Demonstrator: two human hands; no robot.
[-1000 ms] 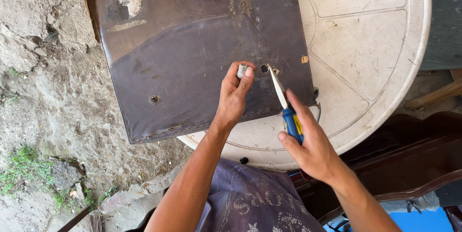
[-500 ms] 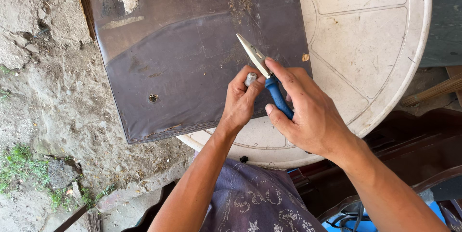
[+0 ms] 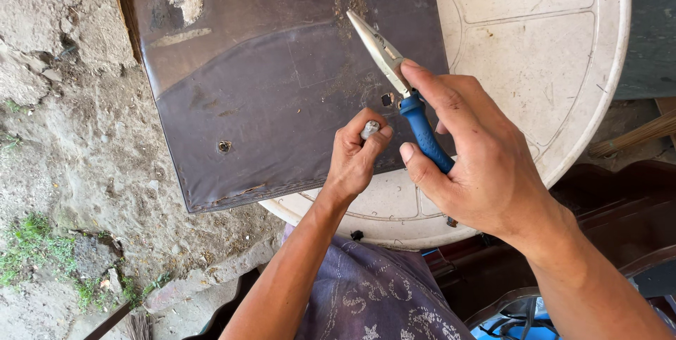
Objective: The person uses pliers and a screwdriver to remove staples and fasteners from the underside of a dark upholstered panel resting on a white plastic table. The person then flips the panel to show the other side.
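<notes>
Round white table (image 3: 556,100) bears 1 dark panel (image 3: 282,100).

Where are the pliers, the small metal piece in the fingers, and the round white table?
pliers (image 3: 423,131), head view, on the blue handle.
small metal piece (image 3: 370,129), head view, on its grey end.
round white table (image 3: 535,51), head view, on bare top.

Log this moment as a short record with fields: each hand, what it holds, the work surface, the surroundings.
left hand: left hand pinches a small grey metal piece between its fingers, over the panel's near edge
right hand: right hand grips blue-handled needle-nose pliers, tips pointing up and left over the panel
work surface: dark brown worn panel lying partly on a round white plastic table, overhanging its left side
panel detail: small hole with a fastener near the lower left
surroundings: bare dirt and stone ground on the left
</notes>
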